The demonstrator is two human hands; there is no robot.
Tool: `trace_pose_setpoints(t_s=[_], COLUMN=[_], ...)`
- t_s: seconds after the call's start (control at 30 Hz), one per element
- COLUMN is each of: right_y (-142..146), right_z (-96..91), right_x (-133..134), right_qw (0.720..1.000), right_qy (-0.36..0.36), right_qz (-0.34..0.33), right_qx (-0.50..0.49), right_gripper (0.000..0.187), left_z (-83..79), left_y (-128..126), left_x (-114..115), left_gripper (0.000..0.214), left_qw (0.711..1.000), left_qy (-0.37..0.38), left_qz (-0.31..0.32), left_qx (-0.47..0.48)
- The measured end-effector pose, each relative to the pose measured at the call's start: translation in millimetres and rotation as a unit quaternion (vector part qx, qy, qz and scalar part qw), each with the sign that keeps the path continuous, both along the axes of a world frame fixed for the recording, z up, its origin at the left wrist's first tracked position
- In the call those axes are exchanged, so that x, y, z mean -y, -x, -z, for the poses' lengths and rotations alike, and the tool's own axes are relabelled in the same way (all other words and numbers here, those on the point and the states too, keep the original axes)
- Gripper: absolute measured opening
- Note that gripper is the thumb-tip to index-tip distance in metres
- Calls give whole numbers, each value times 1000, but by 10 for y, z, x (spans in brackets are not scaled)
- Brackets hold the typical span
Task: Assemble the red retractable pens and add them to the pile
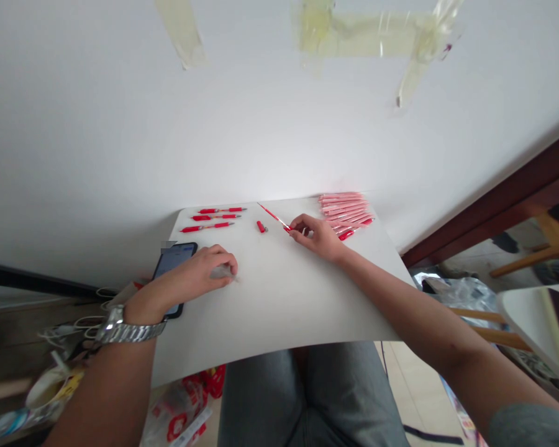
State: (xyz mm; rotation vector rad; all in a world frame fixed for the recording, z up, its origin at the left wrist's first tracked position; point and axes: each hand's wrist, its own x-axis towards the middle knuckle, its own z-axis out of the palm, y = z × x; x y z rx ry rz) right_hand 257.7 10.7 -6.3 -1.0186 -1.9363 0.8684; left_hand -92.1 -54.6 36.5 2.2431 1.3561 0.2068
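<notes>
My left hand [214, 268] hovers low over the left half of the table, its fingers curled around a small clear plastic piece [223, 272] whose kind I cannot make out. Between the thumb and fingertips of my right hand [314, 234] is a thin red pen refill [274, 216], pointing up and to the left. A short red pen part [261, 226] with a metallic tip lies between the two hands. Several red pens [217, 216] rest in a row at the back left. Behind my right hand is a pile of pink-looking wrapped refills or pen parts [345, 205].
A phone [179, 251] lies partly under my left forearm. The white table [279, 310] ends against a wall [270, 136] with yellowed tape [377, 34]. A red pen part [347, 234] sits beside the pile. Plastic bags [181, 410] lie below the table.
</notes>
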Motion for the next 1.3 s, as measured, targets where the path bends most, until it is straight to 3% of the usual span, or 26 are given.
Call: trace_pose_setpoints(t_s=[0.33,0.63,0.8,0.97,1.3], right_y=[14,3,-1,-8,0], right_z=[-9,23,24,33,37], right_x=[3,-23,-20,-26,-33], right_qw=[1000,1000,1000,1000,1000], right_qy=[-1,3,3,-2,-7], right_qz=[-2,-1,6,7,7], right_qx=[0,1,2,-4,-6], right_gripper=[22,23,24,23,21], left_z=[73,151,109,102,337], left_y=[-105,-303,-453,-573,-570], left_x=[-220,-613,-782,-834,-824], left_gripper=[23,20,23,21,19], left_qw=[999,990,982,974,957], left_qy=[-33,-120,-164,-200,-230], left_qz=[-30,-56,-69,-70,-106], left_qx=[25,56,60,74,144])
